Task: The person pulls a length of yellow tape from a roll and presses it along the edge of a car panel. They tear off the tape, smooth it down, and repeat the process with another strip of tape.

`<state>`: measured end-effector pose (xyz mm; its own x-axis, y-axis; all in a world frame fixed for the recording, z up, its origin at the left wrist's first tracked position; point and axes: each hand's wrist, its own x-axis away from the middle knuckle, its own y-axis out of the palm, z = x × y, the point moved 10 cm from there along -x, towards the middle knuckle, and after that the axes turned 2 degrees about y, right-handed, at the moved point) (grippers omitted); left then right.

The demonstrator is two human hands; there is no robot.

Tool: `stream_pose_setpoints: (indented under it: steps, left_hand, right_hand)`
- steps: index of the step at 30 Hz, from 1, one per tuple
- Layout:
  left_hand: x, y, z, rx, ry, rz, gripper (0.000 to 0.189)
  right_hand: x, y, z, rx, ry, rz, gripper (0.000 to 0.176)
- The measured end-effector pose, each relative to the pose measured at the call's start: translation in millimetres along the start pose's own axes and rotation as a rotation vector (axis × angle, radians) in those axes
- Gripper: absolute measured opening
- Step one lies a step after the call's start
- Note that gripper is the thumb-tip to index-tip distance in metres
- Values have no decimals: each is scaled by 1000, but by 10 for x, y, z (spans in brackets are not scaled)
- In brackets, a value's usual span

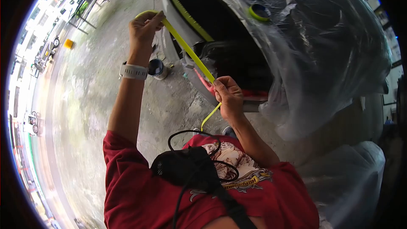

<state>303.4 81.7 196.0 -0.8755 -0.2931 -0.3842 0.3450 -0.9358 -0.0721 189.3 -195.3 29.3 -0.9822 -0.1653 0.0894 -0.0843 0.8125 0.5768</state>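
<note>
A strip of yellow-green masking tape stretches taut between my two hands in front of the vehicle. My left hand, with a pale watch strap at the wrist, pinches its upper end, where the tape bends over the fingers. Lower and to the right, my right hand is closed on the strip. A loose tail of tape hangs below that hand. Another length of similar tape runs along the vehicle's dark opening. On the plastic sheeting over the vehicle rests a roll of tape.
A dark-rimmed bucket stands on the stained concrete floor below my left forearm. More clear plastic bulges at the lower right. A black cable loops before my chest. A yellow object sits farther off, near the road.
</note>
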Motion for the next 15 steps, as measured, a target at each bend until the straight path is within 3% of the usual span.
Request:
stream_pose_setpoints:
  steps: [5, 7, 15]
  left_hand:
    - [-485, 707, -120, -173, 111, -40, 22]
    - [-529, 974, 14, -388, 144, -75, 21]
    - [-744, 1421, -94, -796, 280, -123, 28]
  right_hand:
    - [-222, -302, -11, -140, -8, 105, 8]
    - [-315, -370, 0, -174, 11, 122, 9]
    - [-620, -528, 271, -293, 122, 231, 12]
